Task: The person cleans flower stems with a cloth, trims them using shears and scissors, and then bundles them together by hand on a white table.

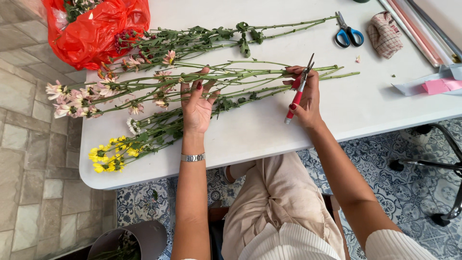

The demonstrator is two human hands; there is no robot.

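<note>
Long green flower stems (240, 77) lie across the white table (365, 106), with pink blooms (72, 98) at the left and yellow blooms (108, 156) nearer the front edge. My left hand (196, 103) reaches over the stems, its fingers curled around a bundle of them near the middle. My right hand (305, 96) holds red-handled pruning shears (298, 94), blades pointing away from me, and its fingers also touch the cut ends of the stems.
A red plastic bag (94, 29) with more flowers sits at the table's back left. Blue-handled scissors (347, 33), a checked cloth (385, 33), paper rolls (423, 29) and pink paper (440, 85) lie at the right. A grey bin (144, 236) stands on the floor below.
</note>
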